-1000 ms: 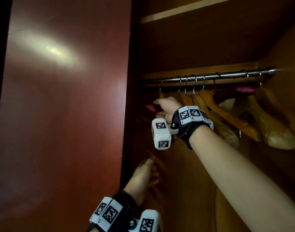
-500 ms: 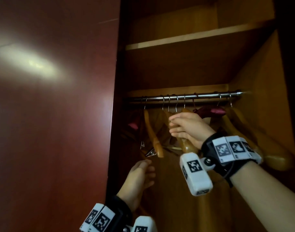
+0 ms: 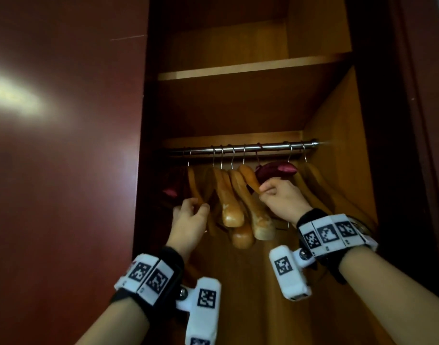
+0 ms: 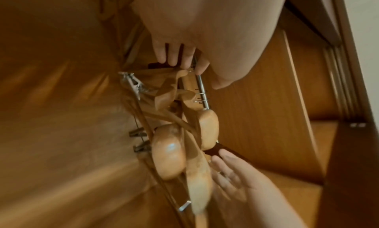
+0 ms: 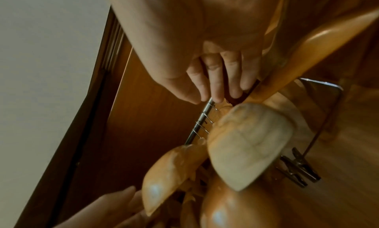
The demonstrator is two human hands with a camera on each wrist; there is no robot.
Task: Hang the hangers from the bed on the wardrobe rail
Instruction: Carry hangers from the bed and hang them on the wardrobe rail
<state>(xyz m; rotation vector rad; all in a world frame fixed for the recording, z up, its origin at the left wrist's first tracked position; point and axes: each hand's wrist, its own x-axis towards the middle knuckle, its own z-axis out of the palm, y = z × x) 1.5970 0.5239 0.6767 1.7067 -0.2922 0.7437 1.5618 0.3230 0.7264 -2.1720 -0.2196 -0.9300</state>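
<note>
No readable text, only square coded markers on wrist bands (image 3: 335, 234)

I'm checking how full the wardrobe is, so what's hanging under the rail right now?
Under the rail hang several wooden hangers and a dark red padded hanger. The right hand and left hand cover parts of them, so an exact count cannot be made.

Dim, warm amber light. Soft glare patch on the wardrobe door (image 3: 64, 120), left of the head frame. Wardrobe interior upper centre in deep shadow. Wrist views streaked with motion blur at left edges; wide-angle bending throughout.
</note>
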